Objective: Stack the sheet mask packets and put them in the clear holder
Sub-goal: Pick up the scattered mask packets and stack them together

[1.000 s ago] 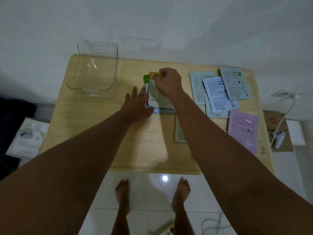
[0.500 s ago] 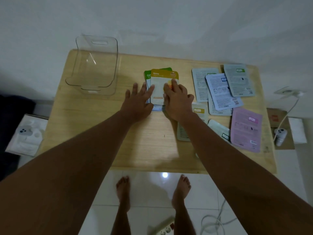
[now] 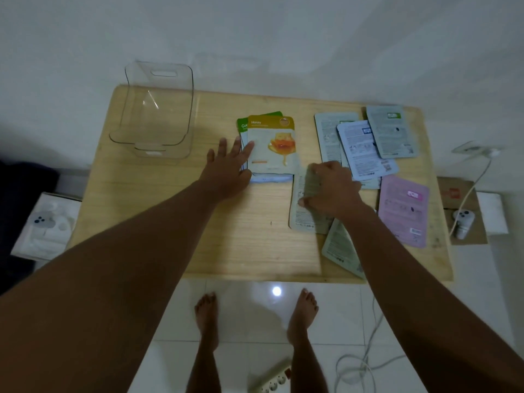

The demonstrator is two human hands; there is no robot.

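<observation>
A small stack of sheet mask packets [image 3: 272, 148] lies mid-table, a yellow honey packet on top and a green one under it. My left hand [image 3: 231, 168] rests flat against the stack's left edge, fingers spread. To the right, my right hand [image 3: 330, 188] presses on a pale grey-green packet [image 3: 302, 214] lying face down, fingers curled at its edge. Several more packets lie loose at the right, among them a lilac packet [image 3: 402, 208] and a white-blue one [image 3: 365, 148]. The clear holder [image 3: 158, 114] stands empty at the back left.
The wooden table [image 3: 175, 222] stands against a white wall. A white box [image 3: 46, 225] sits on the floor at the left. At the right are cardboard, a small white device [image 3: 462, 219] and its cable. My bare feet and a power strip [image 3: 272, 381] are below.
My right hand laid the honey packet on the stack, then moved right and down onto the grey-green packet. The left hand stayed by the stack.
</observation>
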